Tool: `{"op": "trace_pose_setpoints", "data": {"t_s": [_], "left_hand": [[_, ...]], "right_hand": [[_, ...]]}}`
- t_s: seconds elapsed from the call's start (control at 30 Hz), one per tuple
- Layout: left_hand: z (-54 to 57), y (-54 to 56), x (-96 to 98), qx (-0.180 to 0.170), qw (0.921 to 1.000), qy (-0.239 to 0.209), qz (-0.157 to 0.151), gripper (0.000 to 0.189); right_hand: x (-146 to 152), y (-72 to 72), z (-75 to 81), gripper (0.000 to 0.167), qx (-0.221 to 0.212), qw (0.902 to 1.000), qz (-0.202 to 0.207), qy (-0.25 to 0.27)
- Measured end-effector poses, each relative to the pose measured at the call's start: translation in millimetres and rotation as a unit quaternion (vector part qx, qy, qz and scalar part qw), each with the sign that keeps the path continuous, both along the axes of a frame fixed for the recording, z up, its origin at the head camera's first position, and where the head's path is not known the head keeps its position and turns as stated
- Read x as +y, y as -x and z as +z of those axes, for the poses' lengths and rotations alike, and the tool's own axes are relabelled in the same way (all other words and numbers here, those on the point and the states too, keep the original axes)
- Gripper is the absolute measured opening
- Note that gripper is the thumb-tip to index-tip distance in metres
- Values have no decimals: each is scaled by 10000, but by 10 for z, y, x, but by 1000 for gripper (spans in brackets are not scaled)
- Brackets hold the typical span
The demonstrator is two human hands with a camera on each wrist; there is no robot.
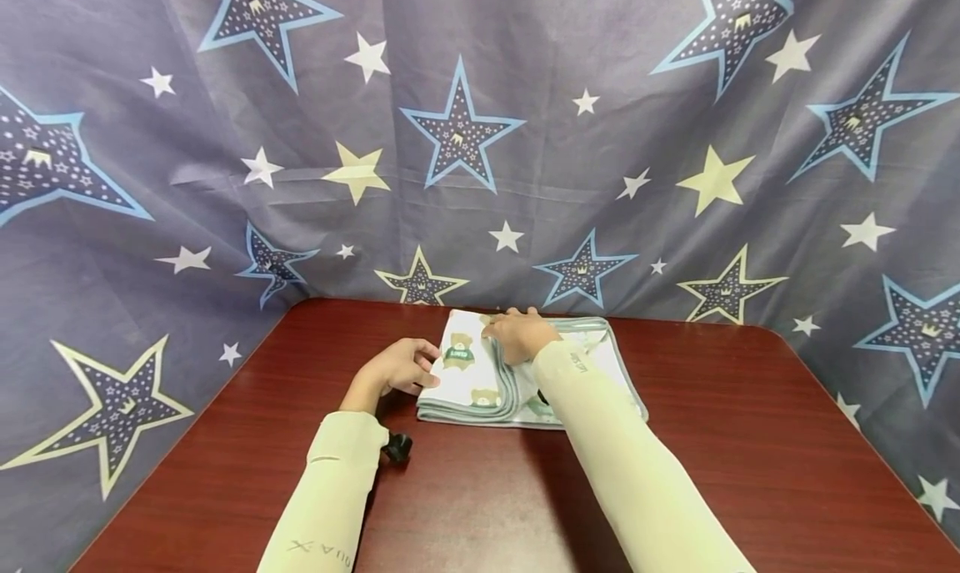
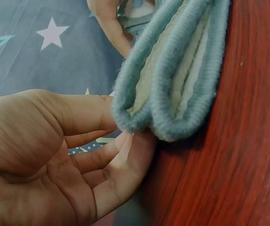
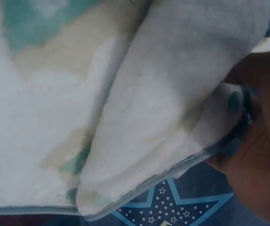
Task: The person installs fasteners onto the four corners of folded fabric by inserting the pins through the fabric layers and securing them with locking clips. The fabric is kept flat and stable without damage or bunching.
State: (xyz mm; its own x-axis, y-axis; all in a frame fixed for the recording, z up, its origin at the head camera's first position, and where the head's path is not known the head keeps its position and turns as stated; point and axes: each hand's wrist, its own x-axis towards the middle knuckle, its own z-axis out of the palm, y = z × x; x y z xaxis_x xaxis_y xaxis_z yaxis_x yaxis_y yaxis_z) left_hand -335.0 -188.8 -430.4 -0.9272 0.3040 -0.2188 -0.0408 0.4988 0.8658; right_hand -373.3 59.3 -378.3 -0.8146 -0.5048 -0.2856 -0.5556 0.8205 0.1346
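A white baby blanket (image 1: 459,381) with brown bears in green tops and grey-green edging lies folded on the table, its left part stacked thicker than the right. My left hand (image 1: 401,366) is at its left side. In the left wrist view, that hand (image 2: 73,155) pinches the layered edge (image 2: 172,84), thumb on one face and fingers on the other. Over the far middle of the blanket, my right hand (image 1: 519,333) grips the upper flap. From the right wrist, the hand (image 3: 262,136) holds the bordered edge of the slanting cloth (image 3: 163,117); its fingertips are partly hidden.
A reddish-brown table (image 1: 720,439) extends to both sides and in front of the blanket. Behind it hangs a grey-purple curtain (image 1: 555,164) printed with stars. A small black device (image 1: 397,448) sits at the left wrist.
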Motion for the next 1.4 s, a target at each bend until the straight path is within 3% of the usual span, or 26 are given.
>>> {"op": "trace_pose_setpoints", "data": {"t_s": [0.13,0.33,0.63,0.77,1.0,1.2,1.4], "left_hand": [[-17,4,2,-10,10000,-17,27,50],[-14,21,8,-37,10000,-32,2,49],[18,28,14,-15,10000,-42,-44,50],[13,23,16,-19,10000,-47,-50,51],[-20,26,4,-56,10000,13,-51,50],[-26,14,-13,-70,10000,-6,12,50],[-35,7,-14,-81,9999,-4,68,49]], "right_hand": [[-8,-3,-18,59,39,10000,26,25],[-16,-27,52,47,538,9981,148,-264],[12,2,149,58,841,9937,273,-688],[64,-27,217,50,1059,9904,432,-780],[226,-129,363,43,1272,9846,731,-949],[447,-263,490,31,1470,9778,1278,-770],[701,-481,602,22,1954,9615,1822,-649]]}}
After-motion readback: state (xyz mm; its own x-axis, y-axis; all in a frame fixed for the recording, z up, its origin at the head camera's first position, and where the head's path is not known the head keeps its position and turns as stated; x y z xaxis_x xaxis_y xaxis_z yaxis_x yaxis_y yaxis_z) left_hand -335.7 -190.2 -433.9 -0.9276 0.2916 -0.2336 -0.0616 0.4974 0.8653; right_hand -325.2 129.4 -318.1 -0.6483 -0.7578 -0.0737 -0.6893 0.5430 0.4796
